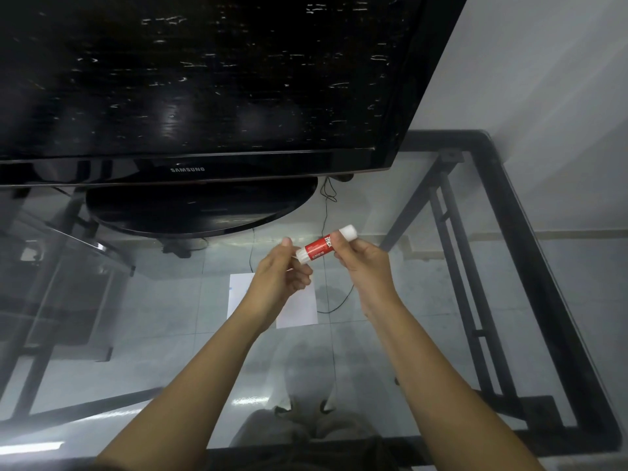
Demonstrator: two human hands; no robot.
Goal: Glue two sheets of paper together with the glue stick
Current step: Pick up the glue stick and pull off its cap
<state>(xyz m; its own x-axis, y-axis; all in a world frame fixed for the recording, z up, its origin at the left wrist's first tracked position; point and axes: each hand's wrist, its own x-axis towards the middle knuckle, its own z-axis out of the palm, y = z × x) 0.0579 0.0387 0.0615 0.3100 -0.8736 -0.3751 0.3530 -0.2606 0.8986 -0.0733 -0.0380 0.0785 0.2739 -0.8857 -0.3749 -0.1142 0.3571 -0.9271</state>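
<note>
Both hands up over the glass table (509,300): our left hand (278,277) pinches the glue stick (319,248) at its near-left end, our right hand (363,266) grips its far-right end. Paper (299,311) lies below, near the television (204,96).

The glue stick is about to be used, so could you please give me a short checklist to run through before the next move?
1. Glue stick held by both hands: ok, left hand at its lower end, right hand near the upper end.
2. Cap off: cannot tell.
3. Paper lying flat on the glass table: ok.
4. Two separate sheets visible: cannot tell, the left forearm covers part.
5. Stick clear of the television: ok.
</note>
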